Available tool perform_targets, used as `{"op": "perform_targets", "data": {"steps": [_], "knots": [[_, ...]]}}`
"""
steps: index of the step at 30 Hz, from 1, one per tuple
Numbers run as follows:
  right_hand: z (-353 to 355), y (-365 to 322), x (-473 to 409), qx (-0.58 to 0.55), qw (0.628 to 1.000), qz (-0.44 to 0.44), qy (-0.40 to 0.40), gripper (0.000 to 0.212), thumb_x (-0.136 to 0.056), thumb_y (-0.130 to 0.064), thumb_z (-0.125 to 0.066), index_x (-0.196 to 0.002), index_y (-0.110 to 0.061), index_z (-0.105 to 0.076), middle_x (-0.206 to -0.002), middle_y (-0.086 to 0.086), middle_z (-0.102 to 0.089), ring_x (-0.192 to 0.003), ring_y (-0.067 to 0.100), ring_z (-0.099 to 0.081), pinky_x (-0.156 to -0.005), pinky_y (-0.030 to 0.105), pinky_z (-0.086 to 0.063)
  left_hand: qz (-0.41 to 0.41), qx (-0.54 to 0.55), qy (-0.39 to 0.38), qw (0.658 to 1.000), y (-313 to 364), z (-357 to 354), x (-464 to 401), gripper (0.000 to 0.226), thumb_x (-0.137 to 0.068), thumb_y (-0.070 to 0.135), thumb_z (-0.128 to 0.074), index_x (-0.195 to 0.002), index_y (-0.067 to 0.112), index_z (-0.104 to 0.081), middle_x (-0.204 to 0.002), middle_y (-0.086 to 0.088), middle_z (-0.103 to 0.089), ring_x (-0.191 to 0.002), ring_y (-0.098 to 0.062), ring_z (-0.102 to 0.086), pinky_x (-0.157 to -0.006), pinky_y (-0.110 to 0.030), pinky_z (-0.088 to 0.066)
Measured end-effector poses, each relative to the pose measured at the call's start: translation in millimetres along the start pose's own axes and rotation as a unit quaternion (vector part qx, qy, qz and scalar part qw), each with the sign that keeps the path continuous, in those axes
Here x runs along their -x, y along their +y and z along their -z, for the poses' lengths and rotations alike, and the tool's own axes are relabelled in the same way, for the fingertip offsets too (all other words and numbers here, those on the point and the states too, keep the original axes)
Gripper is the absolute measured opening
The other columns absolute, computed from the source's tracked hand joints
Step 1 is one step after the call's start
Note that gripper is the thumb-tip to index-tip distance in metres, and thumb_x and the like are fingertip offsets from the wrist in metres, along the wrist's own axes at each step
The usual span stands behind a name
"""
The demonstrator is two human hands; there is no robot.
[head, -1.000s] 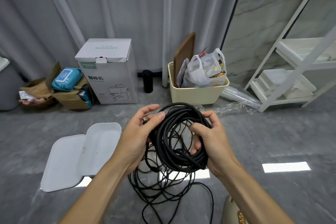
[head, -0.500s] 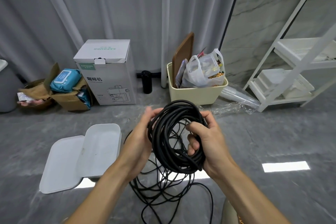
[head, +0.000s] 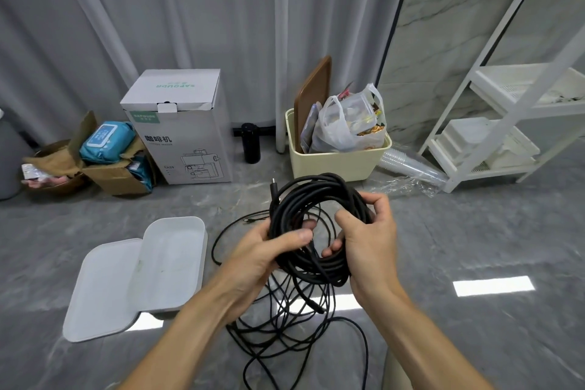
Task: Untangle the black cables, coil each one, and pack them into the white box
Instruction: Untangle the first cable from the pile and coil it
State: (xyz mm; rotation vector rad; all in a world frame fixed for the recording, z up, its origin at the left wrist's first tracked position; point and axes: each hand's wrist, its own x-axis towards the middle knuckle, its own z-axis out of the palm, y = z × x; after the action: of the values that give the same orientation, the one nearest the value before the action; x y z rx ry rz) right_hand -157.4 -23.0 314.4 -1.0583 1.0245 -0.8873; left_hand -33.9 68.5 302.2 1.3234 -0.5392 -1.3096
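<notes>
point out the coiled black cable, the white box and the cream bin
coiled black cable (head: pixel 316 187), head view, top arc of the coil
white box (head: pixel 172 263), head view, bare inside floor of the box
cream bin (head: pixel 332 165), head view, front wall

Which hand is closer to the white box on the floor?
Left. The left hand grips the cable coil just right of the white box; the right hand holds the coil's far side.
</notes>
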Motion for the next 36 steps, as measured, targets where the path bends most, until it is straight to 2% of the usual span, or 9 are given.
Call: {"op": "perform_targets", "data": {"steps": [7, 11, 14, 18, 22, 27, 29, 32, 36], "knots": [[-1, 9, -3, 0.007, 0.998, -0.009, -0.056, 0.029, -0.088, 0.009, -0.054, -0.101, -0.016, -0.052, -0.088, 0.016, -0.067, -0.072, 0.029, -0.072, -0.076, 0.043, -0.061, 0.031, -0.037, 0.054, 0.997, -1, 10, -6, 0.045, -0.06, 0.02, -0.078, -0.099, 0.002, -0.066, -0.086, -0.011, -0.067, -0.083, -0.024, -0.066, -0.089, -0.042, -0.05], [0, 7, -3, -0.055, 0.989, -0.066, -0.123, 0.032, -0.092, 0.012, -0.05, -0.108, -0.016, -0.047, -0.077, 0.003, -0.07, -0.081, 0.034, -0.074, -0.069, 0.037, -0.061, 0.036, -0.014, 0.047, 0.998, 1, 11, -6, 0.038, -0.067, 0.019, -0.073, -0.102, 0.005, -0.07, -0.102, -0.015, -0.072, -0.094, -0.027, -0.068, -0.092, -0.04, -0.051], [2, 3, -2, -0.077, 0.978, -0.111, -0.157, 0.035, -0.093, 0.01, -0.052, -0.114, -0.017, -0.046, -0.103, 0.021, -0.069, -0.079, 0.035, -0.073, -0.063, 0.033, -0.06, 0.054, 0.021, 0.026, 0.998, 3, 13, -5, 0.028, -0.071, 0.012, -0.073, -0.098, 0.008, -0.067, -0.112, -0.023, -0.07, -0.107, -0.037, -0.067, -0.104, -0.046, -0.045], [4, 4, -2, -0.061, 0.976, -0.116, -0.176, 0.037, -0.091, 0.009, -0.055, -0.115, -0.018, -0.047, -0.102, 0.021, -0.072, -0.077, 0.033, -0.073, -0.066, 0.036, -0.06, 0.065, 0.035, 0.051, 0.996, 0, 12, -10, 0.02, -0.079, -0.001, -0.062, -0.096, 0.006, -0.069, -0.09, -0.008, -0.07, -0.094, -0.025, -0.066, -0.104, -0.044, -0.043], [3, 7, -1, -0.071, 0.975, -0.111, -0.177, 0.04, -0.092, 0.009, -0.056, -0.12, -0.017, -0.045, -0.099, 0.015, -0.075, -0.086, 0.043, -0.072, -0.076, 0.047, -0.061, 0.082, -0.001, 0.054, 0.995, -3, 15, -13, 0.034, -0.065, 0.014, -0.065, -0.098, 0.01, -0.069, -0.096, -0.003, -0.073, -0.102, -0.027, -0.064, -0.101, -0.04, -0.044], [3, 11, -1, -0.067, 0.984, -0.097, -0.137, 0.036, -0.093, 0.008, -0.055, -0.115, -0.019, -0.049, -0.079, 0.001, -0.074, -0.077, 0.035, -0.072, -0.064, 0.036, -0.061, 0.032, -0.122, 0.123, 0.984, -7, 8, -12, 0.061, -0.069, 0.044, -0.077, -0.123, 0.042, -0.05, -0.124, 0.006, -0.062, -0.113, -0.013, -0.061, -0.105, -0.04, -0.045], [3, 17, -3, -0.055, 0.989, -0.09, -0.105, 0.035, -0.092, 0.007, -0.054, -0.112, -0.022, -0.05, -0.074, -0.003, -0.071, -0.077, 0.034, -0.071, -0.069, 0.038, -0.06, -0.075, -0.183, 0.246, 0.949, -5, 0, -9, 0.069, -0.072, 0.044, -0.083, -0.125, 0.043, -0.039, -0.122, 0.014, -0.046, -0.109, -0.002, -0.051, -0.095, -0.023, -0.043], [3, 24, -5, -0.035, 0.995, -0.071, -0.061, 0.038, -0.09, 0.008, -0.055, -0.109, -0.025, -0.051, -0.077, -0.001, -0.069, -0.073, 0.029, -0.07, -0.064, 0.033, -0.057, -0.263, -0.383, 0.309, 0.83, -7, -6, -4, 0.033, -0.077, 0.046, -0.076, -0.103, 0.041, -0.055, -0.101, 0.02, -0.042, -0.098, -0.002, -0.044, -0.085, -0.02, -0.032], [2, 27, -3, 0.013, 0.999, -0.018, -0.04, 0.042, -0.086, 0.01, -0.056, -0.102, -0.028, -0.052, -0.073, -0.006, -0.067, -0.068, 0.017, -0.066, -0.062, 0.028, -0.053, -0.194, -0.534, 0.245, 0.786, -18, -17, -6, 0.029, -0.078, 0.065, -0.062, -0.086, 0.04, -0.074, -0.081, 0.017, -0.037, -0.09, -0.006, -0.037, -0.084, -0.03, -0.028]]}}
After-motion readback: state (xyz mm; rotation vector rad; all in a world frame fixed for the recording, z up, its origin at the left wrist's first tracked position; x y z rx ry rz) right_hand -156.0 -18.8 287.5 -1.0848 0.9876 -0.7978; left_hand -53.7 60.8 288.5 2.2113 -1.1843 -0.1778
